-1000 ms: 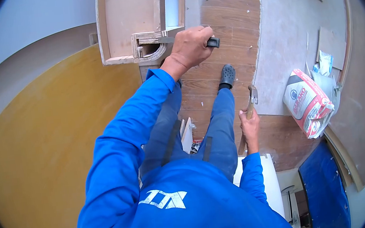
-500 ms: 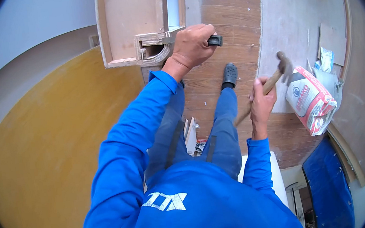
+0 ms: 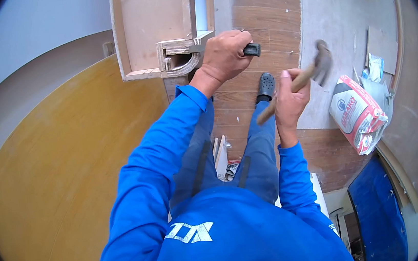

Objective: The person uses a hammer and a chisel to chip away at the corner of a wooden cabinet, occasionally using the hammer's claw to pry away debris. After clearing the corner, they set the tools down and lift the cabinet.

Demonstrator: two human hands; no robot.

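My left hand [image 3: 225, 56] is closed around a chisel [image 3: 252, 49]; its dark handle end sticks out to the right of my fist. A flat metal blade reaches leftward from the fist to the curved plywood corner [image 3: 181, 70] of a wooden frame [image 3: 155, 18], though the exact contact at its tip is hard to see. Gripped in my right hand [image 3: 291, 101] is a claw hammer [image 3: 305, 76] with a wooden handle. Its metal head, slightly blurred, points up and right, apart from the chisel.
A large yellow-brown board [image 3: 78, 161] leans at left. To the right stands a red-and-white bag [image 3: 354, 114] on the floor. Below my hands are my legs and a grey clog [image 3: 266, 85]; small wooden pieces [image 3: 221, 157] lie between the legs. A blue panel [image 3: 378, 209] is at lower right.
My right hand has moved up and a little left with the hammer, and the handle has tilted flatter. My left hand still holds the chisel at the frame's corner.
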